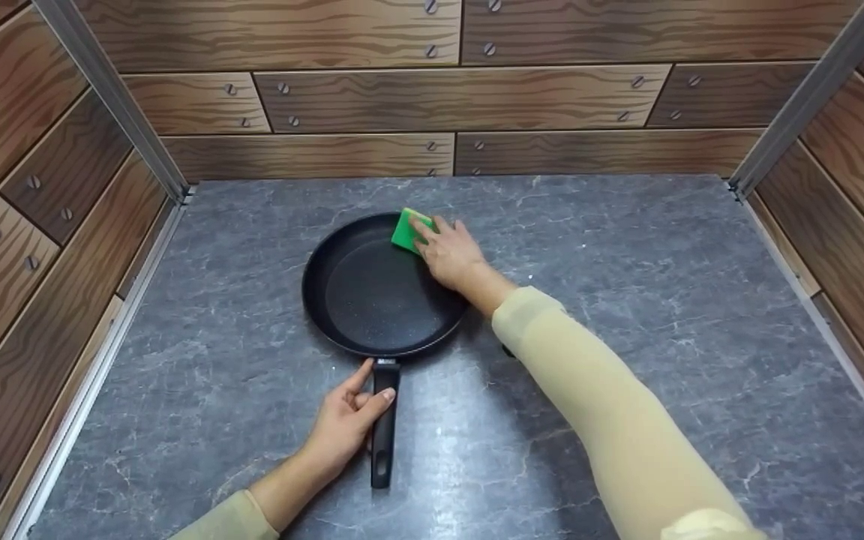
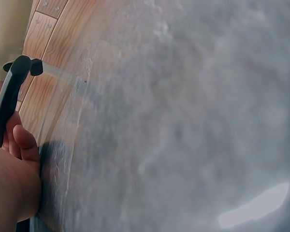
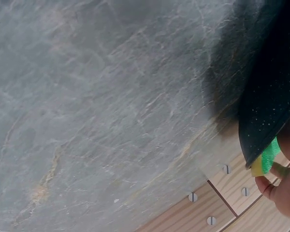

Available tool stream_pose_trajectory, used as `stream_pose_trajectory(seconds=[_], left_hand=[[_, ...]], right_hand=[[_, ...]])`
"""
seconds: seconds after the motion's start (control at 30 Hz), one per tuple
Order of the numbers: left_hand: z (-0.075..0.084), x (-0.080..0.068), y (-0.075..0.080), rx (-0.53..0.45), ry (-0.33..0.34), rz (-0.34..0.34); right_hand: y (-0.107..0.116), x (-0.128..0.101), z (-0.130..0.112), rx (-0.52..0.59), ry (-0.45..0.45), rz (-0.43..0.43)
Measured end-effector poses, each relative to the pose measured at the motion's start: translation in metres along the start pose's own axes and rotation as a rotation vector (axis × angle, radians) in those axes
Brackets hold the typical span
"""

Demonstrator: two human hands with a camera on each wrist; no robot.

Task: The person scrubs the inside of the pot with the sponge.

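While the left hand [image 1: 346, 420] gripped the black handle [image 1: 384, 427] at 6 o'clock, the right hand [image 1: 451, 251] pressed a green sponge [image 1: 407, 229] inside the pan [image 1: 372, 292], at 1 o'clock, mid-counter [image 1: 627, 300].

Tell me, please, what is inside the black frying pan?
Inside the frying pan a green sponge lies at the far rim, held by the right hand. The dark speckled bottom is otherwise bare; the part under sponge and hand is covered.

**Pan and sponge on the tabletop**

A round black speckled non-stick frying pan [image 1: 372, 296] sits flat on the grey marbled tabletop [image 1: 627, 315], its straight black handle [image 1: 384, 427] pointing toward the person. A green-and-yellow rectangular sponge [image 1: 408, 229] lies tilted against the pan's far inner rim.
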State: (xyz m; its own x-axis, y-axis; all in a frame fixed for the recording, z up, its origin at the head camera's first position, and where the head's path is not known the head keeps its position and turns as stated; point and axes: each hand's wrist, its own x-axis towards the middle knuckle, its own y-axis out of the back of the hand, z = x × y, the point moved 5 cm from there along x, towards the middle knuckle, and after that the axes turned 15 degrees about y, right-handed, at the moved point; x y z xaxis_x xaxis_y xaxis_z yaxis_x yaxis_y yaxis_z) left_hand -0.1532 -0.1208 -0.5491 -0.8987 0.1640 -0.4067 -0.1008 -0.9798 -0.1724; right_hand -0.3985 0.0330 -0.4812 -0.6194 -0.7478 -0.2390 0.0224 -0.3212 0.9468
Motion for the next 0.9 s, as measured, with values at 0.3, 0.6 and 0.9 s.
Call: stream_pose_trajectory(seconds=[0.3,0.6,0.9], left_hand=[[0.000,-0.001,0.000,0.009,-0.003,0.005],[0.000,-0.001,-0.001,-0.026,-0.009,-0.022],[0.000,-0.001,-0.001,-0.012,-0.009,0.004]], right_hand=[[-0.001,-0.001,0.000,0.043,0.006,0.016],[0.001,-0.007,0.004,0.077,0.030,0.037],[0.002,-0.017,0.009,0.039,0.083,0.003]])
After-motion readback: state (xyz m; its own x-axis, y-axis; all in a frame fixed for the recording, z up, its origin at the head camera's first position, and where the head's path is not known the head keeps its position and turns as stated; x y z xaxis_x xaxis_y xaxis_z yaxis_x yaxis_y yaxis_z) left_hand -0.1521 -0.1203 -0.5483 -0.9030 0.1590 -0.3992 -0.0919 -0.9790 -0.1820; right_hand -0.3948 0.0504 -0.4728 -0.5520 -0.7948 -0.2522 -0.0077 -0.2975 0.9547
